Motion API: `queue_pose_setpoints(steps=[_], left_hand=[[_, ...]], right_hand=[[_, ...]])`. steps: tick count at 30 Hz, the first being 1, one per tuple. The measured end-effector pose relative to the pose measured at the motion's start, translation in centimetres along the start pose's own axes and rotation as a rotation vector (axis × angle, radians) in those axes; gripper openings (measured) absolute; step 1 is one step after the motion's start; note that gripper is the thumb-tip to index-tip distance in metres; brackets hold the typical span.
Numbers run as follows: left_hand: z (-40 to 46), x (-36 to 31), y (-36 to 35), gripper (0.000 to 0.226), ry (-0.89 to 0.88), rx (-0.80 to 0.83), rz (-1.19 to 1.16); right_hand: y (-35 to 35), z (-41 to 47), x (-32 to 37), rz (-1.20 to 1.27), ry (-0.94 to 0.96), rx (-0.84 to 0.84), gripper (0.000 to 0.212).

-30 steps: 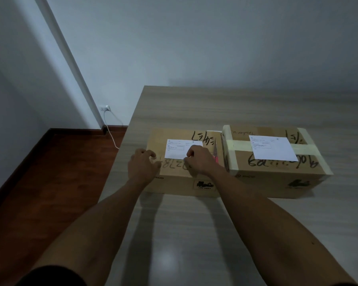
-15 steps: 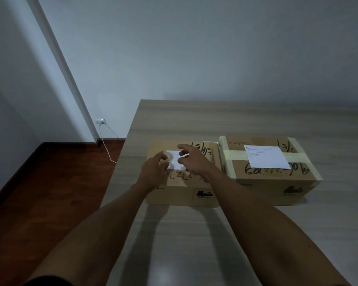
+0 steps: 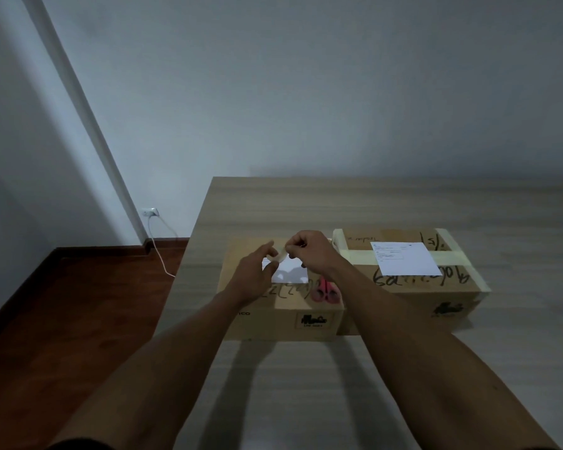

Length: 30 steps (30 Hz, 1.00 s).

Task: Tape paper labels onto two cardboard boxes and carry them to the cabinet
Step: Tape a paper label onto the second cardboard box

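Two cardboard boxes stand side by side on the table. The left box [image 3: 283, 316] carries a white paper label [image 3: 290, 274] on its top, partly hidden by my hands. Just above that label, my left hand [image 3: 254, 277] and my right hand [image 3: 309, 251] pinch the two ends of a short pale strip of tape [image 3: 281, 254]. Red-handled scissors [image 3: 325, 292] lie on the left box near its right edge. The right box [image 3: 413, 287] has pale tape bands around it and a white label [image 3: 403, 258] lying across them.
The wooden table [image 3: 306, 384] runs from the near edge to the grey wall. To the left lies a dark red floor [image 3: 62, 319], with a wall socket [image 3: 149, 212] and a white cable hanging from it.
Both hands have lifted off the left box top and come together over the label, now holding a strip of tape between them. The scissors have come into sight. The camera has tilted upward.
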<state>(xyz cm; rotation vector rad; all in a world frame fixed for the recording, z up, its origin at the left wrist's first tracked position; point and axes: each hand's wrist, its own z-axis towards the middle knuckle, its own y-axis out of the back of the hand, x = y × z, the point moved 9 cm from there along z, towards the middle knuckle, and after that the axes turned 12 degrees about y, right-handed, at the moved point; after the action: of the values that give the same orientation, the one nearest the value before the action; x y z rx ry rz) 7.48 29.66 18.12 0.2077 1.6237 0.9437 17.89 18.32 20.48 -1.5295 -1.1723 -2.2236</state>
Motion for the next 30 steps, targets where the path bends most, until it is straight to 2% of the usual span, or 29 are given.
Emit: queue_pose_setpoints(steps=[4,6,9,12,19,25,29,30], left_hand=[[-0.1,0.1,-0.2,0.022,0.031,-0.01,-0.059],[-0.1,0.0,-0.2,0.02,0.052,-0.028,-0.047],[0.2,0.4,0.2,0.031,0.147,-0.07,-0.065],[0.3,1.2,0.7,0.048,0.235,-0.102,-0.132],[-0.3,0.1,0.3,0.055,0.289,-0.07,-0.422],[0.2,0.0,-0.8,0.029,0.334,-0.029,-0.514],[0.7,-1.1,-1.6,0.059,0.294,0.114,-0.533],[0.9,-1.3,-1.8,0.061,0.295,0.156,-0.529]], right_hand=[[0.3,0.1,-0.1,-0.05,0.013,-0.008,0.014],[0.4,0.4,0.6,-0.1,0.053,-0.021,0.019],[1.0,1.0,1.6,-0.156,0.12,-0.046,0.026],[1.7,1.7,2.3,-0.153,0.114,-0.041,0.019],[3.1,2.8,3.5,-0.192,0.151,-0.003,0.017],[4.1,3.7,4.6,-0.282,0.197,0.068,0.012],[3.9,4.0,4.9,-0.354,0.231,0.119,0.01],[3.9,4.0,5.0,-0.372,0.237,0.125,0.01]])
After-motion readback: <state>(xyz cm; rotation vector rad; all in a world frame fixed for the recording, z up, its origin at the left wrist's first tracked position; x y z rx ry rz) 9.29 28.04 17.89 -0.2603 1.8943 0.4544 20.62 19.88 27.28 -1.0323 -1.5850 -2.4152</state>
